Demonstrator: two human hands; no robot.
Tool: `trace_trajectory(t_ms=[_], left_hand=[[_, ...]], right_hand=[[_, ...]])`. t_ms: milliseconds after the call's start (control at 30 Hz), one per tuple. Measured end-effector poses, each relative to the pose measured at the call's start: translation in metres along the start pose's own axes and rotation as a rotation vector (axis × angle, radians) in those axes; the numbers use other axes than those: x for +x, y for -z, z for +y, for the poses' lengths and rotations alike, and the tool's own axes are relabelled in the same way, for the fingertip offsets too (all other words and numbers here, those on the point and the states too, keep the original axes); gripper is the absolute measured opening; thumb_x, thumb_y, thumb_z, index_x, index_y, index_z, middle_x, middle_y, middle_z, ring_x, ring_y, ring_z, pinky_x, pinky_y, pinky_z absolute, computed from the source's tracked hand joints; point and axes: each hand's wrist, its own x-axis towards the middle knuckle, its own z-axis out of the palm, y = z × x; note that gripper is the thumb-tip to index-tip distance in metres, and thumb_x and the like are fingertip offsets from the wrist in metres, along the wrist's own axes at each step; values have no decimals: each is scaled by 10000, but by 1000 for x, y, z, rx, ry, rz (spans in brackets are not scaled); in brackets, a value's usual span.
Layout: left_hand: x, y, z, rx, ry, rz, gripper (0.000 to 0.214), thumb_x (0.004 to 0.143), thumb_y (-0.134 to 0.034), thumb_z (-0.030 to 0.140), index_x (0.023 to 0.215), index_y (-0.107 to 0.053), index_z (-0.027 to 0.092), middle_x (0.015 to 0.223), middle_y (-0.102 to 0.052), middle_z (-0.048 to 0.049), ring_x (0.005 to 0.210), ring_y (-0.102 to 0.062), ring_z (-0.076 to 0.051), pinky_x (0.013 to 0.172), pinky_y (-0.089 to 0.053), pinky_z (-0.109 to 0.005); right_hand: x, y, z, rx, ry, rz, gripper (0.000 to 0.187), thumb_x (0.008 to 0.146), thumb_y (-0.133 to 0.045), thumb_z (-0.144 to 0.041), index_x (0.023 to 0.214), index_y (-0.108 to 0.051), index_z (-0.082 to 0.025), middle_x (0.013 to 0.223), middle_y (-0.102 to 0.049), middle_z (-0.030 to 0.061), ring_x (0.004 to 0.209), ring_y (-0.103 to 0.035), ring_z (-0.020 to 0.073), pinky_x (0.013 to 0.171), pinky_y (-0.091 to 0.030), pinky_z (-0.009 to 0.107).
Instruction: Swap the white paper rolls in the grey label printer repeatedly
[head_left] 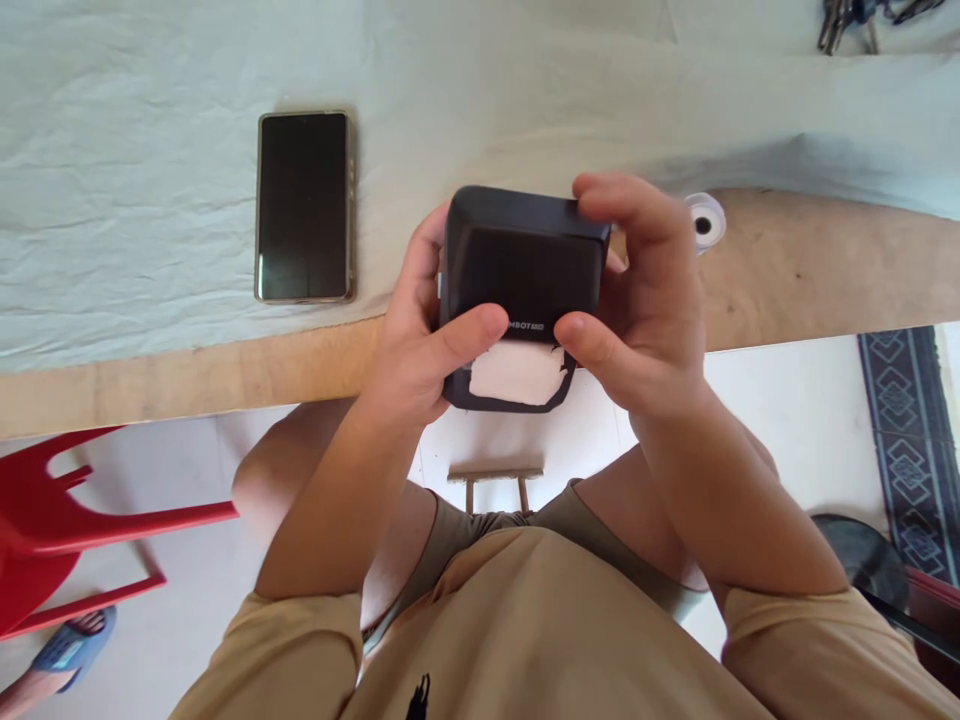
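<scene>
A small black box-shaped device [525,262], a mini printer by its look, is held over the table's front edge with a torn white strip of paper [517,374] sticking out of its near side. My left hand [420,335] wraps its left side, thumb pressed on the front near the paper. My right hand [645,300] grips its right side, fingers curled over the top corner and thumb on the front.
A phone [304,206] with a dark screen lies face up on the pale cloth [150,200] covering the wooden table [810,270]. A white paper roll [705,222] sits behind my right hand. Keys [855,20] lie far right. A red chair [52,530] stands at left.
</scene>
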Motion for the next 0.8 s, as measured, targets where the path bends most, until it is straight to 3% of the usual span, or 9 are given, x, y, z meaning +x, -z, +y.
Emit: trace_trajectory(t_ms=[133,333,400,467,567,667,733,800], left_hand=[[-1,-1,0,26,-2,20,359,628,-568,201,971,-465,199,733,-492,-7,595,-480,-55,483,-386,-182],[-2,1,-2,22,-41,-14,438,605,-581,152,1016,-437,203,785,-531,-5,638,-510,-68,504,-407,-194],[-2,1,-2,41,-36,-11,425,621,-578,185,1021,-437,203,785,-544,2,692,-533,-86,514,-416,-197],[-1,-1,-1,8,-27,2,390,644,-564,265,1010,-442,210,834,-558,9,872,-538,-143,604,-455,-230],[3,-4,1,-86,-20,19,319,754,-352,421,955,-458,197,968,-544,9,1141,-393,-191,852,-437,-334],[6,-4,1,-114,29,64,340,814,-189,362,877,-459,167,1012,-526,-10,1184,-357,-159,979,-352,-366],[7,-1,-1,-121,37,124,295,808,-247,357,829,-461,155,1001,-533,-23,1171,-378,-151,1009,-323,-349],[7,2,-4,-120,21,177,293,788,-303,386,805,-471,146,978,-546,-33,1148,-404,-153,1015,-316,-338]], right_hand=[[1,2,3,171,-86,-209,668,687,-381,-401,1211,7,-254,1132,-338,30,820,-419,-79,663,-433,31],[1,4,9,155,-65,-254,644,680,-403,-378,1185,-23,-256,1089,-355,10,730,-388,-110,633,-412,7],[1,2,8,164,-73,-249,634,693,-385,-375,1192,-8,-264,1128,-335,10,740,-391,-111,639,-411,9],[1,1,6,152,-83,-235,628,708,-360,-371,1203,13,-272,1187,-295,14,754,-401,-109,648,-413,19],[2,2,-3,10,-109,-160,637,713,-349,-377,1231,1,-252,1249,-232,10,912,-428,-73,810,-443,62],[4,7,-15,-177,-32,-55,627,700,-369,-383,1234,-121,-166,1281,-175,-25,1181,-293,-12,1065,-345,104],[6,12,-22,-236,45,-55,607,706,-354,-387,1216,-161,-120,1285,-163,-47,1228,-227,-22,1119,-286,81],[9,15,-26,-262,54,-98,588,704,-358,-379,1203,-173,-130,1269,-196,-73,1211,-242,-50,1116,-284,55]])
